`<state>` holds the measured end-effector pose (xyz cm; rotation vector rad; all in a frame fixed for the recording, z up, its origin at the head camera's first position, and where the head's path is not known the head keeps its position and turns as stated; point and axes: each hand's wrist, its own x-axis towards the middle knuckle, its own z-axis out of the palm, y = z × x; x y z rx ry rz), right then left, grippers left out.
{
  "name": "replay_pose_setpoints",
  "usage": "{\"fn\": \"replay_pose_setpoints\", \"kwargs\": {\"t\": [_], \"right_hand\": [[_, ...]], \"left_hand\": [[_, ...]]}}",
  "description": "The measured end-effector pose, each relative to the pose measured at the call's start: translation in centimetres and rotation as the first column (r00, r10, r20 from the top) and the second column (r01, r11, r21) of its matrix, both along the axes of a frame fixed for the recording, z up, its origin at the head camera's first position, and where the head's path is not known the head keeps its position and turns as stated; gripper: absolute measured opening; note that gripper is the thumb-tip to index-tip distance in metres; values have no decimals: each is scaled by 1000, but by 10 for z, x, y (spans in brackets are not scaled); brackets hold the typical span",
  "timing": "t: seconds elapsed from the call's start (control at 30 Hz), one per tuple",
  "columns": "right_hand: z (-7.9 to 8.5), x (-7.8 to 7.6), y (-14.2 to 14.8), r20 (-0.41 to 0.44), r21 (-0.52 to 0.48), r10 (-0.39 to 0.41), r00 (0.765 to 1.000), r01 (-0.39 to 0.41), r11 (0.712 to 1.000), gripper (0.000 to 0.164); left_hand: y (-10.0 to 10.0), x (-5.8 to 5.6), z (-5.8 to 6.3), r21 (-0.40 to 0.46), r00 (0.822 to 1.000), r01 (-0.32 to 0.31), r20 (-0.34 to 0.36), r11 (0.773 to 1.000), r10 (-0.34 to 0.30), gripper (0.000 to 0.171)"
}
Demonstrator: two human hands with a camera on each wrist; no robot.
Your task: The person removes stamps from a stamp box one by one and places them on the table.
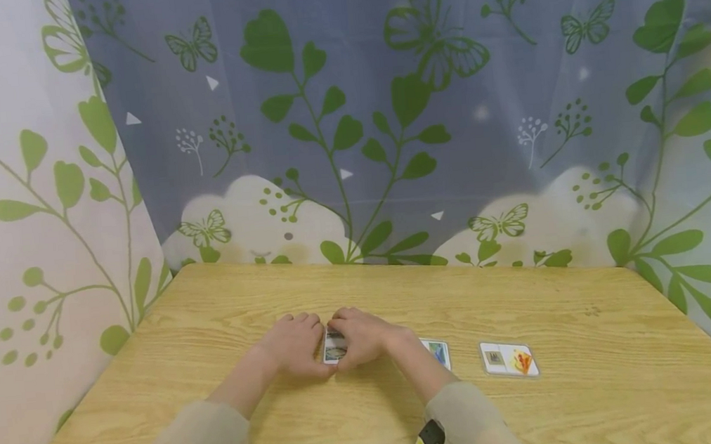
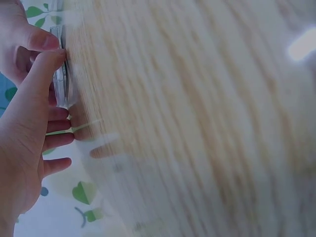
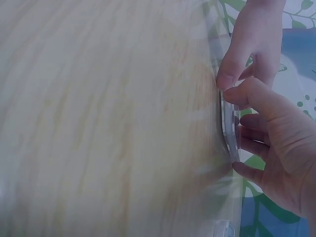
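A small stack of laminated picture cards (image 1: 334, 345) lies on the wooden table between both hands. My left hand (image 1: 296, 345) holds the stack's left side, its thumb (image 2: 47, 64) along the near edge and its fingers spread behind. From the right, my right hand (image 1: 365, 337) grips the same stack, thumb at the near edge and fingers curled at the far side. The thumb tips meet or nearly meet. In the right wrist view the stack's edge (image 3: 228, 123) looks slightly bent, and the hands hide much of the cards.
Right of my right forearm lies a card with a blue-green picture (image 1: 438, 353), partly covered by that arm. Farther right is a card with an orange picture (image 1: 510, 359). The wooden table (image 1: 566, 309) ends at a leaf-printed curtain (image 1: 346, 110) behind and on both sides.
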<state>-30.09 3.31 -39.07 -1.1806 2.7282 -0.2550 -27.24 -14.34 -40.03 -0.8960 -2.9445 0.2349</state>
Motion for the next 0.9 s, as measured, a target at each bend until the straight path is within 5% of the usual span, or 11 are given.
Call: {"fn": "replay_pose_setpoints", "kwargs": {"t": [0.9], "right_hand": [[0,1,-1,14,-6,-25,1000,25,1000,82]], "left_hand": [[-2,3,2,50,1000,9,17,999,-9,72]]}}
